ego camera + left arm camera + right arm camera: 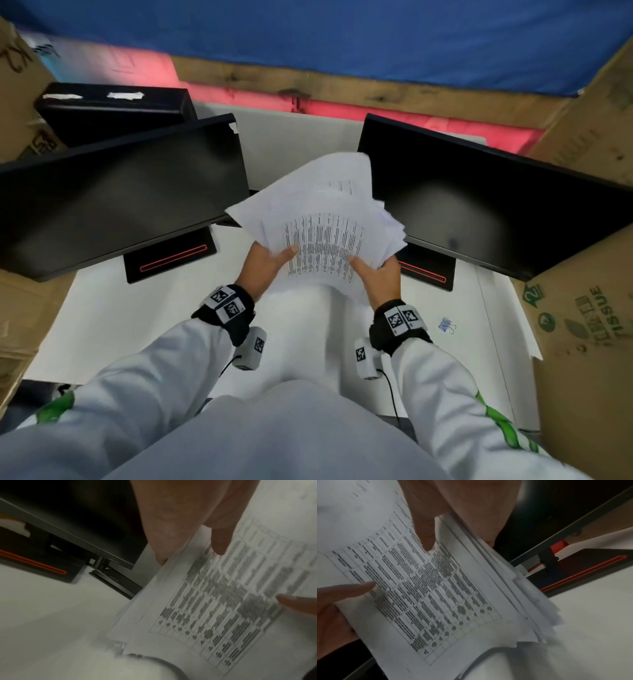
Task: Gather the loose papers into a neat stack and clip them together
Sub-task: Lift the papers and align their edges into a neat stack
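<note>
A loose bundle of printed papers (322, 226) is held up above the white table (102, 325), its sheets fanned and uneven, the top sheet carrying a dense table of text. My left hand (270, 262) grips the bundle's left side, thumb on top and fingers underneath. My right hand (375, 270) grips the right side the same way. The left wrist view shows the top sheet (223, 601) under my left thumb, and the right wrist view shows the offset sheet edges (513, 588). A small blue binder clip (448, 324) lies on the table, to the right of my right wrist.
Two dark monitors stand on either side, the left monitor (120, 192) and the right monitor (479, 205), each on a black base with a red line. Cardboard boxes (589, 308) wall in the table at right and left. A black box (113, 109) sits at the back left.
</note>
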